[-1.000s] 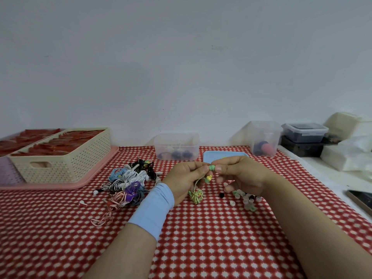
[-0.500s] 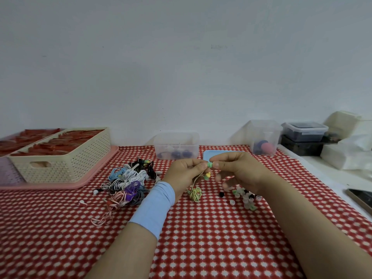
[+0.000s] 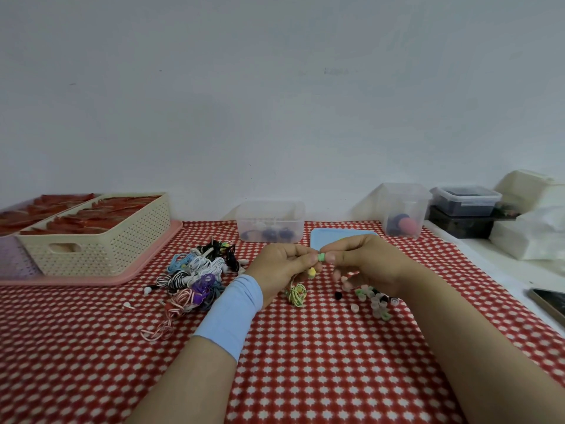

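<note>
My left hand (image 3: pixel 282 269) and my right hand (image 3: pixel 363 264) meet above the red checked tablecloth (image 3: pixel 305 362). Between their fingertips they pinch a small green ear tip (image 3: pixel 321 257) on an earphone. A yellow earbud (image 3: pixel 312 272) hangs just below my left fingers, and its yellow-green cable bundle (image 3: pixel 296 293) dangles down to the cloth. A light blue wristband (image 3: pixel 232 313) wraps my left wrist. Under my right hand lie several loose ear tips (image 3: pixel 377 302), white, green and black.
A heap of coiled earphones (image 3: pixel 197 278) lies to the left. A cream basket (image 3: pixel 97 237) with red packets stands on a pink tray (image 3: pixel 146 266). At the back are two clear tubs (image 3: pixel 270 220) (image 3: pixel 403 209), a blue lid (image 3: pixel 342 234) and dark boxes (image 3: pixel 464 209). A phone (image 3: pixel 550 301) lies far right.
Both hands have risen slightly, lifting the cable bundle a little; the grip on the green ear tip is the same.
</note>
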Motion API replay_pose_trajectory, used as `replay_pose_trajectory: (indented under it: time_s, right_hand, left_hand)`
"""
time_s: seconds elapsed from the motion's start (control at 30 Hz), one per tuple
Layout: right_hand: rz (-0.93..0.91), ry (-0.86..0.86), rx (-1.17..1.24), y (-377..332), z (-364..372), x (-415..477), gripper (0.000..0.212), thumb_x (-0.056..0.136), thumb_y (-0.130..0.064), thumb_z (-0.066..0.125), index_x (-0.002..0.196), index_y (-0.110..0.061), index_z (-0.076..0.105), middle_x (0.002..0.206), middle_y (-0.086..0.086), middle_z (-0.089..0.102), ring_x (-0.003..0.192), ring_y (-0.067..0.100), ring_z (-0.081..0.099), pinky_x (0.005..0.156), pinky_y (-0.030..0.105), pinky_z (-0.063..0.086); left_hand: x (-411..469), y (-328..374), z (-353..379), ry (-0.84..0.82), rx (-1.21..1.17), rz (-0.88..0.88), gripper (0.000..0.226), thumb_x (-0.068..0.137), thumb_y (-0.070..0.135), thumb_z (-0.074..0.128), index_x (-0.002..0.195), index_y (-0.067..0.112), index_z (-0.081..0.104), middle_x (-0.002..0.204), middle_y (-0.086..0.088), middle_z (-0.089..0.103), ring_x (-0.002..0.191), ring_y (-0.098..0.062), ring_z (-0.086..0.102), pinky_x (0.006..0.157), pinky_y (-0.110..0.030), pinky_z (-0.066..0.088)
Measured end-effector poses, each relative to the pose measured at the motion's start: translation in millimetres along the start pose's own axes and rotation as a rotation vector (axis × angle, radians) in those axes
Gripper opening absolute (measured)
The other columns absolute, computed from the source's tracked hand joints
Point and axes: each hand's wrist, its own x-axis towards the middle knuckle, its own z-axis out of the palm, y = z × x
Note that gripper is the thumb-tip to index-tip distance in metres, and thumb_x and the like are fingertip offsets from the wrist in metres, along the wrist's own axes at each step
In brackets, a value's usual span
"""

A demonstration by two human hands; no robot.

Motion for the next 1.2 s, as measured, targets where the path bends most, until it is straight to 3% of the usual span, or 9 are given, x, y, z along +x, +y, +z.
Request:
replay_pose_trajectory:
  time_s: [0.13, 0.27, 0.37, 0.57, 0.7, 0.83, 1.03, 1.2]
  right_hand:
    - [0.117, -0.059, 0.032, 2, -4, 1, 0.016, 0.089, -0.011, 0.071, 0.103, -0.007, 0.078, 0.07, 0.005, 0.071, 0.063, 0.011, 0.065, 0.052, 0.024, 0.054]
    - [0.131, -0.063, 0.038, 1, -5, 2, 0.018, 0.088, -0.011, 0.072, 0.104, -0.006, 0.077, 0.072, 0.005, 0.071, 0.062, 0.012, 0.066, 0.051, 0.024, 0.054]
    - [0.05, -0.005, 0.04, 1, -2, 2, 0.014, 0.087, -0.011, 0.073, 0.1, -0.009, 0.079, 0.081, 0.008, 0.074, 0.067, 0.015, 0.067, 0.053, 0.027, 0.054]
    - [-0.241, 0.166, -0.12, -4, 11, -1, 0.01, 0.088, -0.009, 0.074, 0.095, -0.013, 0.079, 0.084, 0.008, 0.078, 0.066, 0.022, 0.071, 0.054, 0.029, 0.058]
    - [-0.29, 0.14, -0.278, -5, 11, -2, 0.015, 0.084, -0.012, 0.079, 0.09, -0.025, 0.08, 0.084, 0.0, 0.078, 0.068, 0.021, 0.073, 0.058, 0.029, 0.06]
    - [-0.325, 0.221, -0.372, -3, 10, 2, 0.016, 0.084, -0.012, 0.08, 0.082, -0.027, 0.079, 0.076, -0.005, 0.077, 0.069, 0.027, 0.072, 0.06, 0.033, 0.062]
    - [-0.356, 0.226, -0.371, -1, 9, 2, 0.01, 0.082, -0.015, 0.081, 0.083, -0.025, 0.08, 0.075, -0.002, 0.077, 0.066, 0.024, 0.071, 0.061, 0.034, 0.062]
    - [-0.295, 0.205, -0.124, 0, 8, 2, 0.008, 0.083, -0.01, 0.078, 0.09, -0.012, 0.081, 0.083, 0.008, 0.078, 0.064, 0.019, 0.067, 0.059, 0.031, 0.06]
  left_hand:
    - [-2, 2, 1, -0.045, 0.027, -0.008, 0.009, 0.091, 0.011, 0.066, 0.09, 0.017, 0.073, 0.076, 0.004, 0.075, 0.071, -0.002, 0.068, 0.067, -0.014, 0.051]
    - [-1, 2, 4, -0.019, 0.02, -0.002, 0.01, 0.091, 0.011, 0.067, 0.089, 0.018, 0.074, 0.076, 0.003, 0.075, 0.073, -0.005, 0.068, 0.069, -0.017, 0.052]
    - [1, 0, 5, 0.034, 0.001, 0.0, 0.009, 0.091, 0.014, 0.066, 0.091, 0.018, 0.075, 0.08, 0.003, 0.076, 0.077, -0.004, 0.069, 0.074, -0.019, 0.052]
    - [3, 0, 6, 0.106, -0.169, -0.06, 0.015, 0.094, 0.015, 0.062, 0.099, 0.007, 0.074, 0.083, 0.0, 0.076, 0.074, -0.008, 0.069, 0.071, -0.02, 0.054]
    - [3, 0, 6, 0.114, -0.184, -0.091, 0.016, 0.094, 0.017, 0.063, 0.087, 0.014, 0.077, 0.081, -0.002, 0.075, 0.076, -0.011, 0.068, 0.077, -0.027, 0.057]
    - [3, -1, 6, 0.102, -0.154, -0.118, 0.014, 0.094, 0.018, 0.063, 0.094, 0.01, 0.075, 0.083, -0.002, 0.075, 0.08, -0.015, 0.066, 0.075, -0.025, 0.055]
    - [4, -2, 6, 0.098, -0.181, -0.145, 0.017, 0.093, 0.023, 0.065, 0.085, 0.013, 0.077, 0.083, -0.002, 0.075, 0.081, -0.016, 0.065, 0.077, -0.029, 0.053]
    - [3, 1, 7, 0.055, -0.238, -0.115, 0.017, 0.094, 0.021, 0.064, 0.099, 0.009, 0.075, 0.079, 0.001, 0.071, 0.069, -0.011, 0.058, 0.07, -0.029, 0.045]
